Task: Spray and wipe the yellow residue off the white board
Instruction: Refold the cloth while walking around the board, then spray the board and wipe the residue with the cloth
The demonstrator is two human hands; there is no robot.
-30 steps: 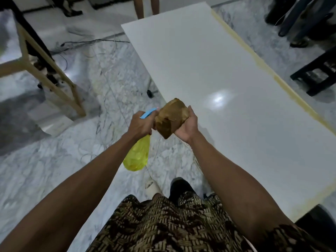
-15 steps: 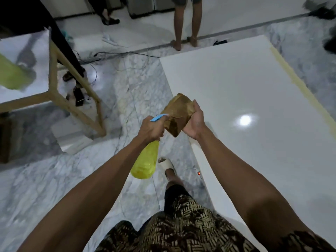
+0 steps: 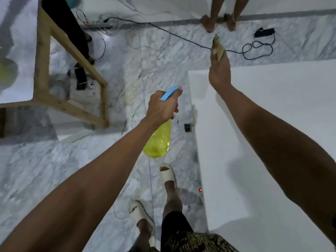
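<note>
The white board (image 3: 272,142) lay over a marble floor (image 3: 45,170), its near-left corner beside the person's two sandalled feet; cables (image 3: 258,46) trailed beyond its far edge, where another person's two bare feet (image 3: 218,22) stood. A wooden frame (image 3: 72,70) stood at left. The left hand (image 3: 161,106), arm extended, gripped one yellow spray bottle (image 3: 159,140) by its blue trigger head, off the board's left edge. The right hand (image 3: 219,73), raised above the far-left corner, pinched one brown cloth (image 3: 218,48).

left hand (image 3: 161,104) gripping low, right hand (image 3: 219,70) pinching, raised.
</note>
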